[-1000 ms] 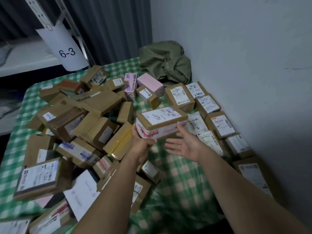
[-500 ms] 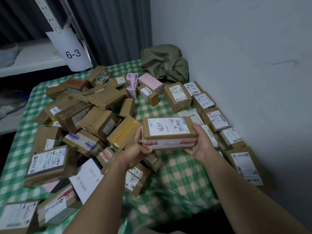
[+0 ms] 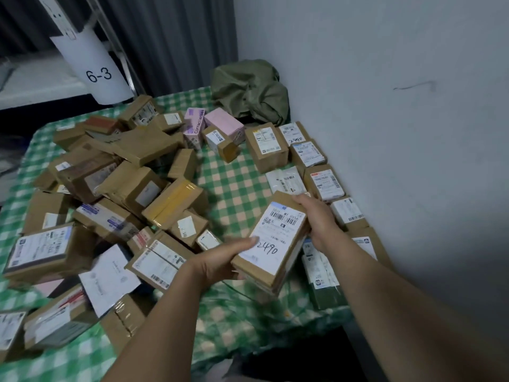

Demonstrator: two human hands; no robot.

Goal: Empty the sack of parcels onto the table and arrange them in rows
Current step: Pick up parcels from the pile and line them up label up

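Gripping parcel (image 3: 275,238): left hand (image 3: 220,260), right hand (image 3: 319,219); underside hidden.

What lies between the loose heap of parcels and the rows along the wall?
Head view: bare checked tablecloth; at its near end, the held parcel, gripped by left hand and right hand.

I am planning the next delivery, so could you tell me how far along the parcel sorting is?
Done: the green sack lies slack in the far corner, and labelled parcels sit in rows along the wall. In hand: the left hand and right hand grip a box marked 2490 beside those rows. Left: the large jumbled pile on the left of the table is not yet arranged.
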